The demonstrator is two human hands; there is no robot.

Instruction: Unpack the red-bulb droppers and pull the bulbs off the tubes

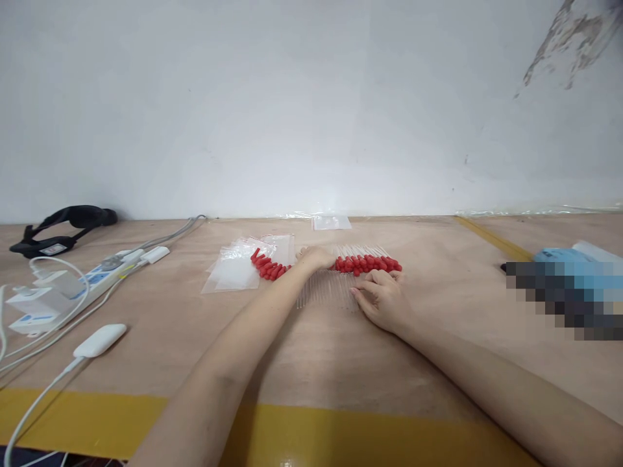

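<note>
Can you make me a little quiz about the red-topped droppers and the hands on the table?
1. True or false: the left hand rests at the row of droppers with red bulbs.
2. What lies just left of the loose red bulbs? A) clear plastic bags B) a blue cup C) a book
3. Fill in: the right hand lies on the droppers' clear ____ ends.

Key: 1 true; 2 A; 3 tube. Both hands lie flat on the droppers on the wooden table; whether either one grips anything cannot be told.
</note>
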